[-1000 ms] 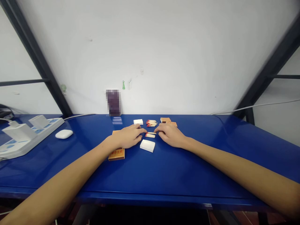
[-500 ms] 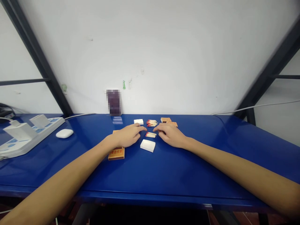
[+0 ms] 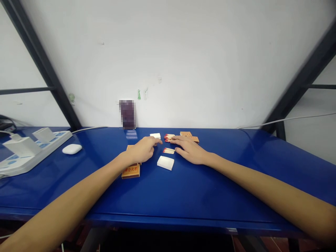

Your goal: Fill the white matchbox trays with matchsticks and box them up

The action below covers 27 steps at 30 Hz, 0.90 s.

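A pile of red-tipped matches (image 3: 168, 137) lies on the blue table, and a smaller row of matches (image 3: 168, 151) lies nearer to me. My right hand (image 3: 191, 149) is palm down with its fingers stretched out; its fingertips reach the right side of the pile. Left of the pile is my left hand (image 3: 143, 149), index finger extended and nothing visible in it. A white matchbox tray (image 3: 165, 162) sits nearer to me than the small row. Another white tray (image 3: 155, 135) is behind my left fingers. Orange matchboxes (image 3: 131, 171) lie partly under my left wrist.
More orange matchboxes (image 3: 193, 139) lie beyond my right hand. At left are a white power strip (image 3: 56, 140) with plugged-in adapters and a white rounded case (image 3: 72, 149). A dark pixelated rectangle (image 3: 127, 115) leans on the wall. A cable (image 3: 275, 123) runs along the right.
My right fingers have moved left and slightly away from me, onto the edge of the match pile. My left hand has drawn back a little to the left.
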### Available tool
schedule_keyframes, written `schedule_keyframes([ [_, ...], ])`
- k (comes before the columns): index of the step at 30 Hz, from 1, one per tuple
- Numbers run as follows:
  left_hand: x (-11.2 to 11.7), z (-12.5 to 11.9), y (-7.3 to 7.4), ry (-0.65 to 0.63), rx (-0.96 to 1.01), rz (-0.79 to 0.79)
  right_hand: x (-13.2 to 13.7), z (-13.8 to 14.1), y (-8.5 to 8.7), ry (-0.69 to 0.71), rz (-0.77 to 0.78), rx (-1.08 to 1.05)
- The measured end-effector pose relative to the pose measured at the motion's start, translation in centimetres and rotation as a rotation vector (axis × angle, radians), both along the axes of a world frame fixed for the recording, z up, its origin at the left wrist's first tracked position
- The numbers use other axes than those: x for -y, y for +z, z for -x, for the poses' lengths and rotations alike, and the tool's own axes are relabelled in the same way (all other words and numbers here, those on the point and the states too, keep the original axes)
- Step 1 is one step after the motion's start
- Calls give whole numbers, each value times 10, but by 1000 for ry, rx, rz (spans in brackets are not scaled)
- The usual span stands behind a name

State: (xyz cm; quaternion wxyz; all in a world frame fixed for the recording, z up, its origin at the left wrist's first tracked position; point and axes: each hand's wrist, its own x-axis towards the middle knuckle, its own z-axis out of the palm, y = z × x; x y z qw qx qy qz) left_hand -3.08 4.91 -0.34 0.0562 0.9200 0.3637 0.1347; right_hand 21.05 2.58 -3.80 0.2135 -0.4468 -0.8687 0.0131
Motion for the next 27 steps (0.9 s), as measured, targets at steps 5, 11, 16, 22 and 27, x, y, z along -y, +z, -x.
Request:
schedule_keyframes([
  [5,1,-1,1,12,-39,-23,1,0,0,36,-18,-45],
  [11,1,-1,2,2,-74,-16,1,1,1,44,-46,-50],
  [16,0,-1,1,2,-70,-29,2,2,2,72,-72,-60],
  [22,5,-2,2,64,-126,-42,3,3,3,97,-108,-58],
  [27,3,-2,1,59,-116,-43,1,2,-1,56,-107,-67],
])
